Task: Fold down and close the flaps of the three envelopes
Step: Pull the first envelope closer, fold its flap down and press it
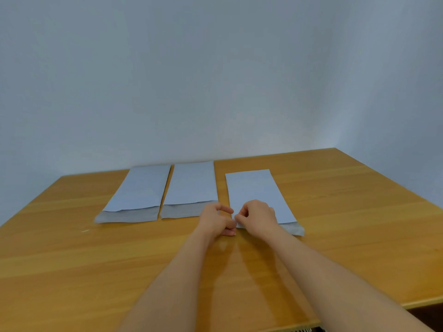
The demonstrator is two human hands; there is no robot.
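Observation:
Three long white envelopes lie side by side on the wooden table, their open flaps toward me. The left envelope and the middle envelope show grey flaps lying flat and open at their near ends. The right envelope lies a little apart from them. My right hand rests on its near end, fingers pinched at the left corner of its flap. My left hand is curled just left of that corner, fingertips touching the edge. Whether it grips the paper is hidden.
A plain pale wall stands right behind the envelopes. The table's right edge runs diagonally at the far right, and its near edge shows at the bottom right with a dark gap below.

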